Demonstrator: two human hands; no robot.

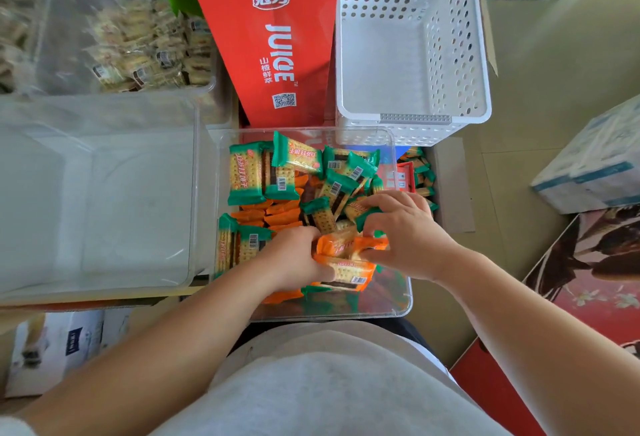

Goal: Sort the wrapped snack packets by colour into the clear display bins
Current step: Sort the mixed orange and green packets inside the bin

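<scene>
snack packets [311,193], green and orange mixed together, fill the clear bin [403,300] right in front of the person, and the way things sit around it reads as a sorting station. going left to right: at far left an empty clear bin [104,193] stands touching the full one, probably kept bare and close so one colour can be dropped in with a short reach; behind it another clear bin [131,48] already holds pale packets. the left hand [294,259] is down in the pile with its fingers curled around orange packets [346,259], gathering several at once rather than one by one. the right hand [405,235] presses in from the other side, its fingers bent and pinching the same orange bundle where it meets a green packet [363,214], likely to separate the colours. behind stand a red juice carton [273,37] and an empty white perforated basket [415,55], with more packets in a box [419,172] just right of the bin. everything rests on a tan floor [554,89], with cardboard cases [595,165] stacked at the right, like a stockroom.
</scene>
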